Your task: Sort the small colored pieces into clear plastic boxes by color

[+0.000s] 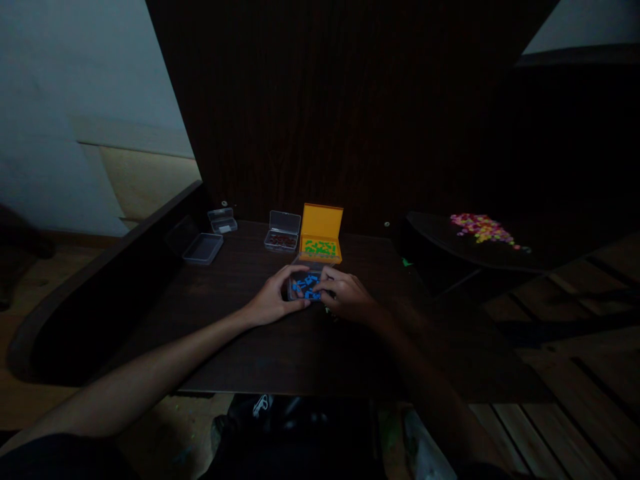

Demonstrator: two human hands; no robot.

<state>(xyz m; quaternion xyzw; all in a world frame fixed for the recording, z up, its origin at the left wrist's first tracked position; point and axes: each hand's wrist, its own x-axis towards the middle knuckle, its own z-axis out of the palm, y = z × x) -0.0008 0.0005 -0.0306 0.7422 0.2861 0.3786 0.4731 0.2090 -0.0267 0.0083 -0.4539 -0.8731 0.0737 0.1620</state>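
In the head view, a small clear plastic box (325,261) with its lid up stands on the dark table. Small blue pieces (309,281) lie scattered inside it. My left hand (273,297) grips the box from the left, thumb along the near edge and fingers around the far side. Over the box's right part is my right hand (346,293), its fingers bent together in a pinch at the blue pieces. Whatever sits between those fingertips is hidden. A few tiny light bits (329,311) lie on the table under my right hand.
Behind stand an open yellow box (323,220) with green pieces and a clear box (285,221) with dark reddish pieces. Further left are two clear cases, one larger (203,249) and one smaller (223,221). Colourful beads (483,229) are heaped on a dark surface at right.
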